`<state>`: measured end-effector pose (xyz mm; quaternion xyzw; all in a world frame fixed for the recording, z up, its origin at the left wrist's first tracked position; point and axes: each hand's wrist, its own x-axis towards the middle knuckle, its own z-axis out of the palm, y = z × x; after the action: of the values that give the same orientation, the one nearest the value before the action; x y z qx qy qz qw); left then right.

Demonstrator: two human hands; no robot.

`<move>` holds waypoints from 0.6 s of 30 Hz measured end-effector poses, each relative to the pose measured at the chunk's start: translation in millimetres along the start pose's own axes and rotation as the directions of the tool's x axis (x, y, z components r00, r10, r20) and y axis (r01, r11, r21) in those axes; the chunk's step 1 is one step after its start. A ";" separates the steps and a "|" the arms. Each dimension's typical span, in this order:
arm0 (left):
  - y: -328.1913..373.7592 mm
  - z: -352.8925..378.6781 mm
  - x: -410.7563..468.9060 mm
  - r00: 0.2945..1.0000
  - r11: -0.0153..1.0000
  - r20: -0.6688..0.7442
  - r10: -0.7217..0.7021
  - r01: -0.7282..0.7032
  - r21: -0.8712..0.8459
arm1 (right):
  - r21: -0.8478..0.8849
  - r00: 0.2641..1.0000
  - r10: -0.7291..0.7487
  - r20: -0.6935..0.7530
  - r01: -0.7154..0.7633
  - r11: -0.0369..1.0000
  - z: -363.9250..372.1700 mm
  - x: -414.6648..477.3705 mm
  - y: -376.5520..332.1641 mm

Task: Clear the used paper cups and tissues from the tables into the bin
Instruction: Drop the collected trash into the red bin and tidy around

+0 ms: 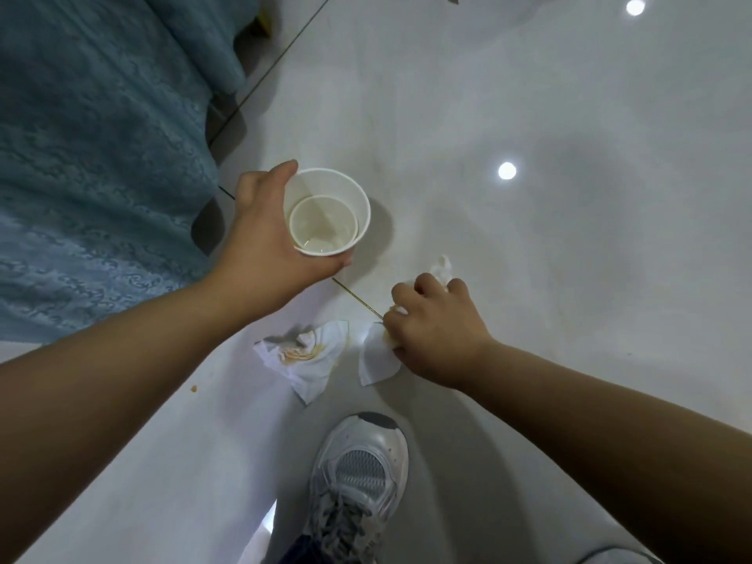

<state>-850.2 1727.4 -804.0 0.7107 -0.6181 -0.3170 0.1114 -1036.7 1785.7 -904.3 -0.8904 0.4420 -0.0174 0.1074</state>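
Observation:
My left hand (260, 246) grips a white paper cup (327, 211) by its side, holding it upright above the glossy white floor; a little liquid lies in its bottom. My right hand (435, 331) is closed on a crumpled white tissue (376, 362) low over the floor; tissue sticks out above the knuckles and below the palm. A second tissue (307, 356), stained orange-brown, lies flat on the floor just left of that hand. No bin is in view.
A blue patterned cloth (93, 177) hangs down on the left. My grey sneaker (358, 478) stands at the bottom centre. A thin dark stick (356, 299) lies on the floor between the hands. Ceiling lights reflect on the tiles.

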 end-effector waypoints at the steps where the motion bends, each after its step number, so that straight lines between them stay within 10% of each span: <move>1: 0.5 -0.8 2.4 1.000 1.000 -0.010 0.003 -0.003 -0.008 | 0.037 1.000 -0.016 -0.005 0.017 0.999 -0.4 1.4 3.2; 9: 6.5 -0.4 17.2 0.999 0.998 -0.033 0.037 -0.038 -0.040 | 0.194 0.969 -0.244 0.031 0.234 0.953 -2.0 36.4 -25.9; 18: 1.7 4.3 26.5 1.000 0.999 0.007 0.018 -0.017 -0.040 | -0.022 0.747 -0.406 0.527 0.489 0.872 9.2 40.9 -57.4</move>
<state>-853.2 1702.9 -814.7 0.7017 -0.6183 -0.3308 0.1260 -965.6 1788.7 -904.0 -0.9484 0.1708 0.2271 0.1409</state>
